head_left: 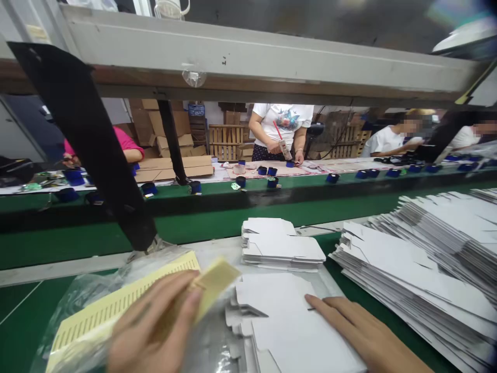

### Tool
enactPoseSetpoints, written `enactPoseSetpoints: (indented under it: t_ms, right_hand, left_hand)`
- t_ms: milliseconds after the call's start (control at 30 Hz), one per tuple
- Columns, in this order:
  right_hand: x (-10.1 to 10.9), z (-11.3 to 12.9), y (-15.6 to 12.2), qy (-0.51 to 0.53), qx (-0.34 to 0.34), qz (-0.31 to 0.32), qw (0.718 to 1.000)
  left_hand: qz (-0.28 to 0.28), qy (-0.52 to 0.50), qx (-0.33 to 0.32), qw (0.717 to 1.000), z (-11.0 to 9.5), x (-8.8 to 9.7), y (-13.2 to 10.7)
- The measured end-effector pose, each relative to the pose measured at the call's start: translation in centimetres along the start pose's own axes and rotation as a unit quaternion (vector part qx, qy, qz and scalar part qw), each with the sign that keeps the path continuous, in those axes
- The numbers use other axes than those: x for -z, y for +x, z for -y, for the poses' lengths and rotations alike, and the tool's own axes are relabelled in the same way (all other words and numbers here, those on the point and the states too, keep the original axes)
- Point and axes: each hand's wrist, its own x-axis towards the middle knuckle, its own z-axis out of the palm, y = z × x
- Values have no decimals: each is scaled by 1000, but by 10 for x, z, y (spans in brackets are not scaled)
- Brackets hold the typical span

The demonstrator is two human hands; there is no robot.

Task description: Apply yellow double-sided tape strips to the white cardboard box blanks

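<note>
My left hand [155, 324], blurred by motion, is closed on a piece of pale yellow paper [217, 282] that sticks out past the thumb and fingertips. Beneath it lies a larger yellow sheet [91, 313] with a row of short dark marks, resting on clear plastic film [73, 295]. My right hand [355, 329] lies with its fingers stretched over the right side of a stack of flat white cartons [287, 316]. Behind that pile sits a smaller stack of flat white cartons [281, 243].
Large leaning piles of flat white cartons [411, 280] stand on the right. Beyond runs a green conveyor belt [217, 207] with several dark blue round parts [240, 182]. A black post [93, 145] and an overhead shelf [248, 52] frame the view; co-workers [282, 132] are across.
</note>
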Motion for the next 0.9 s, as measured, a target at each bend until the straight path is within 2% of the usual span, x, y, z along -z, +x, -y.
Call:
enactPoseSetpoints:
  t_ms: [33,133,200,267,333,433,500,633,700,800,900]
  right_hand:
    - [-2,-3,1,-16,-5,20,1000]
    - [4,-14,3,-33,37,62,997]
    - [18,-19,4,-26,71,58,995]
    - [36,-13,10,-13,75,20,997]
    - [55,3,24,23,61,-38,997]
    - [72,36,60,138,70,-87,984]
    - [70,52,86,171,70,-52,981]
    - [44,56,113,134,44,129,982]
    - [32,52,114,129,41,173,976]
    - [25,46,110,151,49,179,971]
    - [30,40,109,170,80,167,968]
  left_hand:
    - [55,-20,-43,997,-8,-8,2]
    - [100,-60,-95,989,-25,-23,5]
    - [110,-60,-86,988,-26,-26,3]
    - [109,-53,-53,991,-24,-26,0]
    - [115,-51,-41,991,-21,-26,-2]
    - [124,-23,-84,988,-15,-29,0]
    - [87,27,-95,991,-11,-31,2]
    - [1,102,31,994,-5,-29,6]
    - [-20,98,61,993,-5,-27,6]
    - [-13,68,28,997,-8,-30,2]
    - [48,27,-44,997,-11,-37,-3]
